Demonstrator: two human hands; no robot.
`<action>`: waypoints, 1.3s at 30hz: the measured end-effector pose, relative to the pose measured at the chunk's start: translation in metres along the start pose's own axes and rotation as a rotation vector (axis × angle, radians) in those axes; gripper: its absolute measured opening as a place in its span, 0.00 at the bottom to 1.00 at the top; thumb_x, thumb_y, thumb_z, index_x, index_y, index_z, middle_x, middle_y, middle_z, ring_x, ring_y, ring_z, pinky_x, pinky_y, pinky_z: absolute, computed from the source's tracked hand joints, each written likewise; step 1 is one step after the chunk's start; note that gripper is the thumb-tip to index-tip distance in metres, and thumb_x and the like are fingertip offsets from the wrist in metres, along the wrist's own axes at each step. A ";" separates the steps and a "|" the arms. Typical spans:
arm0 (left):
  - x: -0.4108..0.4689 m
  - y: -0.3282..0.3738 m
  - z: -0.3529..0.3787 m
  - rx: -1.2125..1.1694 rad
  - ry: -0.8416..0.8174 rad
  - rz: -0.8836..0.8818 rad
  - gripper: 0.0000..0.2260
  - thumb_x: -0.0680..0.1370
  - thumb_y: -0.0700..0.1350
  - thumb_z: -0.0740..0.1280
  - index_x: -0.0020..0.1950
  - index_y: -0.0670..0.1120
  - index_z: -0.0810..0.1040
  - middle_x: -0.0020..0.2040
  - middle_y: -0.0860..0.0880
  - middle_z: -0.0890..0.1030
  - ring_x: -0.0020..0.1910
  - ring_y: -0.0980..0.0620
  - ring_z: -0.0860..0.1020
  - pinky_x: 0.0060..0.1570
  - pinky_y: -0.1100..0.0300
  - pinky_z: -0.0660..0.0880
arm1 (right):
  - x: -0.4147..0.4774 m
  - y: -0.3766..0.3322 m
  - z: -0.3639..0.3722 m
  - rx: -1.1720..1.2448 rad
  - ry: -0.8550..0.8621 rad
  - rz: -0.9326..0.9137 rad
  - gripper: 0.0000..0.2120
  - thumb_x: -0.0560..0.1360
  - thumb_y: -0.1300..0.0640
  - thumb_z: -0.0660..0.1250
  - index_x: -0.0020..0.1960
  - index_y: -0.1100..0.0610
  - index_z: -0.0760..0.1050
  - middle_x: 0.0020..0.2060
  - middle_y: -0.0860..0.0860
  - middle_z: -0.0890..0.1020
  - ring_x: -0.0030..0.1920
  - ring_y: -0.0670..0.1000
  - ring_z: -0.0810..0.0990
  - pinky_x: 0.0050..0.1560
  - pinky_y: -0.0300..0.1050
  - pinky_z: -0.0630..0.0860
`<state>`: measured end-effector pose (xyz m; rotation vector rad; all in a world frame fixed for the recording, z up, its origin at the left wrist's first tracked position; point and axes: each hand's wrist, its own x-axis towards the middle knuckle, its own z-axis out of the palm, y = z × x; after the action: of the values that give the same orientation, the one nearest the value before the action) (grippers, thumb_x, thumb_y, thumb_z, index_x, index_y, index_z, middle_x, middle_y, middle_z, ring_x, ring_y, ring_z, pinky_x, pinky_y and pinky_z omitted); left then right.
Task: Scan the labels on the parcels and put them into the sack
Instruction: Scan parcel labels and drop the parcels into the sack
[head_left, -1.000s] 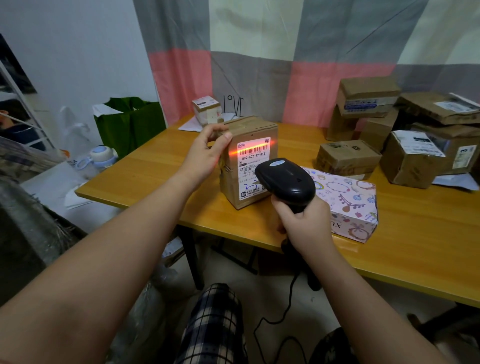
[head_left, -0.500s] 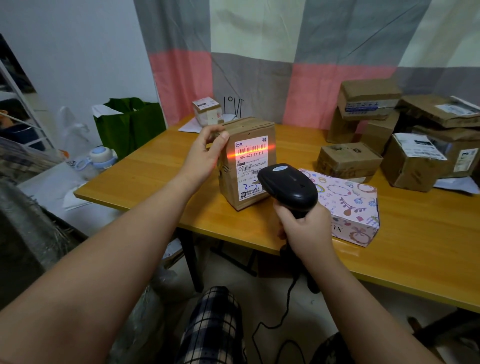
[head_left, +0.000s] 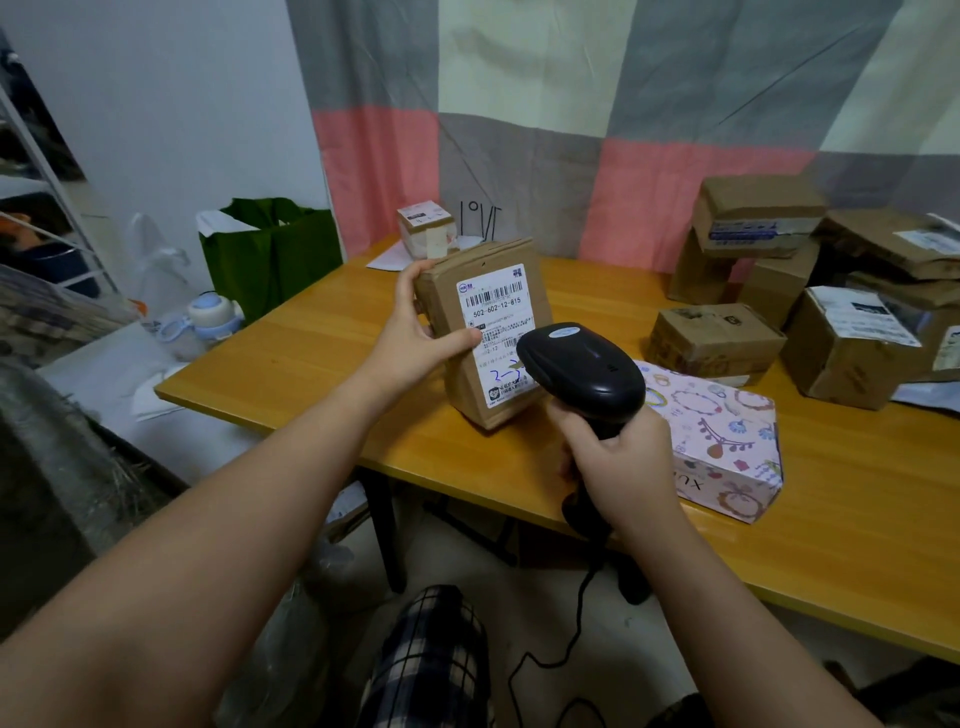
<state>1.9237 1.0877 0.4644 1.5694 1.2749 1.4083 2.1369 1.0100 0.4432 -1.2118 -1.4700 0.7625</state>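
Note:
A brown cardboard parcel (head_left: 441, 312) with a white barcode label stands on end near the front of the wooden table (head_left: 311, 353), tilted back a little. My left hand (head_left: 421, 332) grips its left side, thumb on the label face. My right hand (head_left: 618, 457) holds the handle of a black barcode scanner (head_left: 582, 369), whose head sits just right of the label's lower part. No red scan line shows on the label. A green sack (head_left: 270, 254) stands open on the floor beyond the table's left end.
A floral pink box (head_left: 727, 441) lies right of the scanner. Several brown parcels (head_left: 717, 343) are piled at the table's back right, a small white box (head_left: 426, 228) at the back left. The scanner cable (head_left: 571, 613) hangs to the floor. A baby bottle (head_left: 208, 322) sits at left.
The red scan line on the label has gone out. My left hand has shifted lower on the parcel, thumb now across the label, and the parcel has tipped back slightly.

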 end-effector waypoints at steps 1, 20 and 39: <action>-0.008 0.001 -0.002 0.012 0.032 0.019 0.35 0.71 0.36 0.74 0.68 0.56 0.57 0.56 0.54 0.75 0.47 0.59 0.81 0.41 0.70 0.77 | -0.002 -0.005 0.002 0.015 -0.028 -0.004 0.10 0.73 0.53 0.72 0.37 0.57 0.76 0.22 0.52 0.78 0.24 0.47 0.78 0.31 0.39 0.73; -0.353 -0.063 -0.204 0.392 0.876 -0.275 0.42 0.68 0.42 0.78 0.73 0.51 0.55 0.71 0.44 0.64 0.69 0.52 0.69 0.69 0.55 0.67 | -0.147 0.032 0.232 0.002 -0.835 0.345 0.25 0.64 0.53 0.81 0.58 0.49 0.77 0.48 0.43 0.83 0.54 0.48 0.80 0.55 0.47 0.78; -0.350 -0.043 -0.255 0.789 0.738 -0.506 0.42 0.68 0.53 0.74 0.72 0.68 0.49 0.65 0.44 0.63 0.65 0.40 0.66 0.63 0.45 0.66 | -0.161 -0.021 0.226 0.391 -0.583 0.456 0.14 0.64 0.69 0.68 0.43 0.52 0.81 0.31 0.48 0.84 0.35 0.50 0.84 0.29 0.42 0.77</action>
<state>1.6859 0.7375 0.3615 0.9889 2.6923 1.2304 1.9074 0.8812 0.3532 -1.0716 -1.4005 1.7416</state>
